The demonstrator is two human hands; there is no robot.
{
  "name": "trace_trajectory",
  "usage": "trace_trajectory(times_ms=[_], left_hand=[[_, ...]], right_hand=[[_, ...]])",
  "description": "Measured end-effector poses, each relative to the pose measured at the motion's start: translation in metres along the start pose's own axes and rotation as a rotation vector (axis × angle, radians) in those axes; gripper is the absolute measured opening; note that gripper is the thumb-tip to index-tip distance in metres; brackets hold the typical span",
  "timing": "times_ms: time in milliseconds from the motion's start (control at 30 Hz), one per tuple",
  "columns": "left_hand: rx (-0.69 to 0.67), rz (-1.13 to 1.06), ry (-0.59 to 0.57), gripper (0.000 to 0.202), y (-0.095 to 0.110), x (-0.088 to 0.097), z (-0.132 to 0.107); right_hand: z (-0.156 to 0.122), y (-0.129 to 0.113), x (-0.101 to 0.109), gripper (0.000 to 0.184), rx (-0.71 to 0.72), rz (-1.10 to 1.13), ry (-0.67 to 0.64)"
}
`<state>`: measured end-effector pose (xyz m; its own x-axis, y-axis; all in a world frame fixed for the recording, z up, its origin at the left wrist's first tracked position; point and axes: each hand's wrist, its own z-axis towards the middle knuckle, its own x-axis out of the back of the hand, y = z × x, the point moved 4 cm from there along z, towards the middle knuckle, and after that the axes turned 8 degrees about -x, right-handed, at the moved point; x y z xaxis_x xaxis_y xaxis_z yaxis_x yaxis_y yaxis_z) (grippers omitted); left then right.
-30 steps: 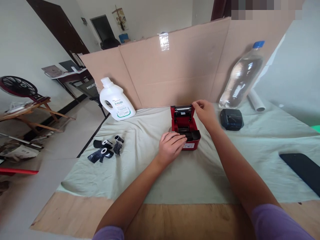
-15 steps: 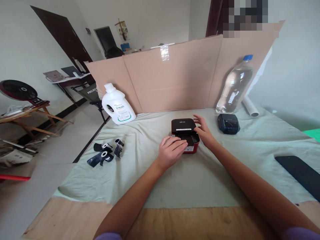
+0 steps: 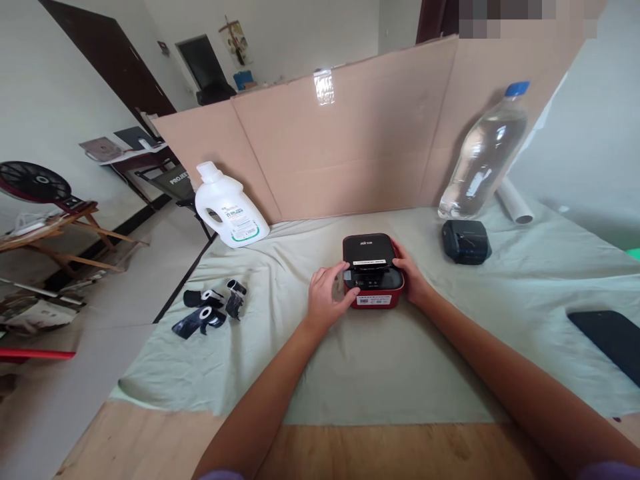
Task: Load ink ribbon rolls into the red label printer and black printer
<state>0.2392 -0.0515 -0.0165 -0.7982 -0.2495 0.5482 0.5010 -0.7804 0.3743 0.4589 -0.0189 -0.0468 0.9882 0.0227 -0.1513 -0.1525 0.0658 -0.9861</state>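
A small red label printer with a black lid sits on the pale green cloth at the middle of the table, its lid down. My left hand grips the printer's left front side with the fingers curled on its top edge. My right hand clasps its right side. Both hands hold the same printer between them.
A white detergent jug stands at back left, a clear water bottle at back right before a cardboard screen. A dark blue printer, a white roll, black roll pieces and a black phone lie around.
The printer's lid stood open a second ago and has been lowered shut. My right hand left the lid and now clasps the printer's right side; my left hand shifted to its left side.
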Motion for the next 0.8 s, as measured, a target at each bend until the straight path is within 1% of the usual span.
trace_trajectory(times_ms=[167, 267, 400, 533, 667, 800], left_hand=[[0.045, 0.000, -0.016, 0.041, -0.001, -0.005, -0.002], [0.068, -0.005, -0.013, 0.041, 0.001, -0.006, -0.003], [0.081, -0.004, -0.042, 0.048, 0.003, -0.005, -0.006], [0.079, 0.002, -0.050, 0.052, 0.002, -0.004, -0.008], [0.084, 0.004, -0.055, 0.053, 0.000, -0.003, -0.007], [0.090, 0.016, -0.087, 0.049, 0.001, -0.003, -0.005]], right_hand=[[0.007, 0.006, 0.005, 0.068, 0.021, 0.117, 0.002], [0.006, 0.009, 0.005, 0.063, 0.025, 0.165, -0.003], [0.000, 0.007, 0.002, 0.056, 0.025, 0.160, 0.012], [-0.003, 0.005, 0.000, 0.053, -0.011, 0.187, 0.004], [0.002, 0.008, 0.005, 0.055, -0.035, 0.179, 0.027], [0.009, 0.012, 0.012, 0.056, -0.006, 0.129, 0.041]])
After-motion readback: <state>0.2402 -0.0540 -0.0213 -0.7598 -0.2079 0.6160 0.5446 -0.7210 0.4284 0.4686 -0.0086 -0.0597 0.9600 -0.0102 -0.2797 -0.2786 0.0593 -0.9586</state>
